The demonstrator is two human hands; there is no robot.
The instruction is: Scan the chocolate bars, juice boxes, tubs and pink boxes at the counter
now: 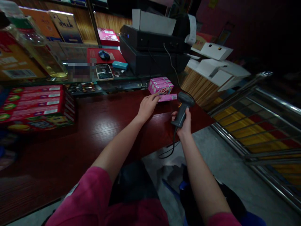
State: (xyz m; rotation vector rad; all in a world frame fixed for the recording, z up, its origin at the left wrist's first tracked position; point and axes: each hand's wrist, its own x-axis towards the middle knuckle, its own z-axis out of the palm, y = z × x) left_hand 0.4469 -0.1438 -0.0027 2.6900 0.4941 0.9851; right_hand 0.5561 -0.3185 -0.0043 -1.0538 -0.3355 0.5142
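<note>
My right hand (184,124) is wrapped round the handle of a dark grey barcode scanner (182,110), held above the right part of the counter. Its head is close to the right end of a flat pink box (168,98), which bears a barcode. At the left end of that pink box, the fingers of my left hand (148,106) grip it against the counter. Just behind is a stack of small pink boxes (161,85). A black cable (172,150) hangs from the scanner's handle past the counter's edge.
Red multipacks (44,108) stand on the dark red counter (98,122) at the left, near a bottle of yellow liquid (47,53). A phone (104,72) and a mouse (103,55) lie behind. A black machine (152,56), cartons (211,69) and a metal rack (263,125) are further right.
</note>
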